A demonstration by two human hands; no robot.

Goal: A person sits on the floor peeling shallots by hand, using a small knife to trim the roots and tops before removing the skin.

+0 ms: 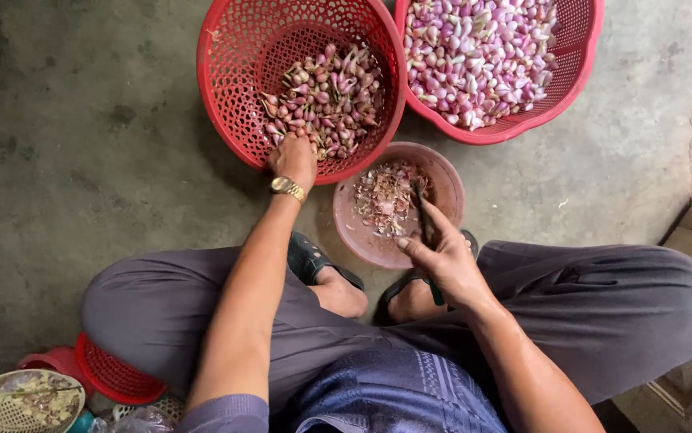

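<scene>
The left hand (pixel 292 158) reaches into the red perforated plastic basket (pixel 226 88) at upper centre, fingers curled among unpeeled purple shallots (pixel 326 96). The right hand (pixel 441 255) grips a small dark knife (pixel 420 210), fingers closed round it, over the brown round plastic bowl (pixel 362 240) of peelings.

head cam | looks steeply down | close over lap, floor (pixel 81 120)

grey concrete floor (pixel 81 160) carries two red baskets (pixel 234 120) (pixel 578 72) and a brown bowl (pixel 362 240).
</scene>
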